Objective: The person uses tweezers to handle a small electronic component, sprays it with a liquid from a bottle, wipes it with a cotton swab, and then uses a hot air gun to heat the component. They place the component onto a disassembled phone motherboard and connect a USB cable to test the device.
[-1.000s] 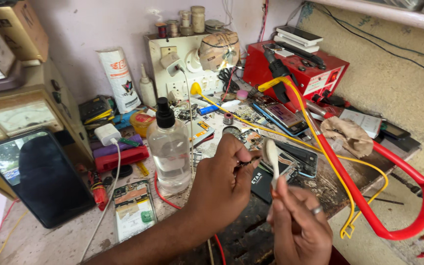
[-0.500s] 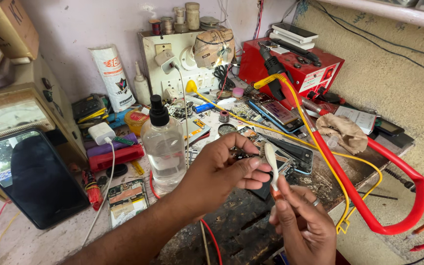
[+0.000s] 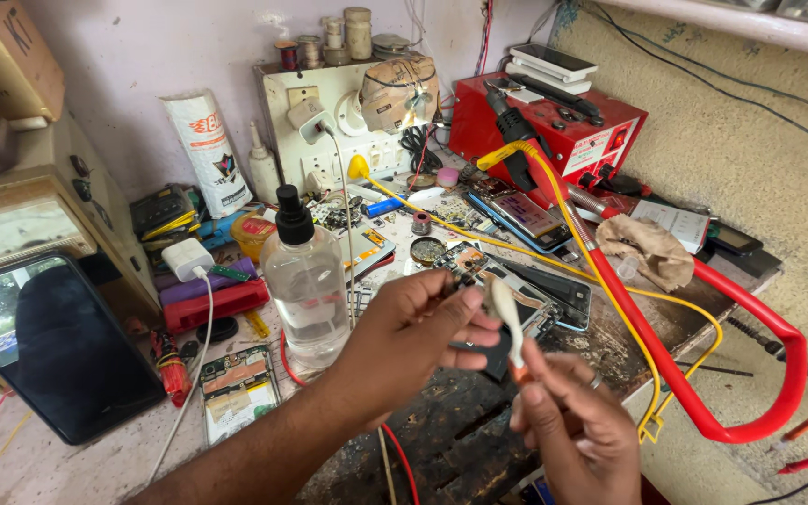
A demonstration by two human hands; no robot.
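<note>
A cream-white brush head [image 3: 500,301] on an orange-tipped handle stands out against a black part [image 3: 490,351] gripped above a scorched, dark brown bench [image 3: 441,440]. A clear spray bottle [image 3: 305,290] wears a black cap. Behind it sit a bright red station [image 3: 554,131], a red hose [image 3: 703,374] and yellow cable [image 3: 554,201]. A white charger [image 3: 186,258] rests on a red and purple case [image 3: 212,297] beside a glossy black phone screen [image 3: 53,341].
</note>
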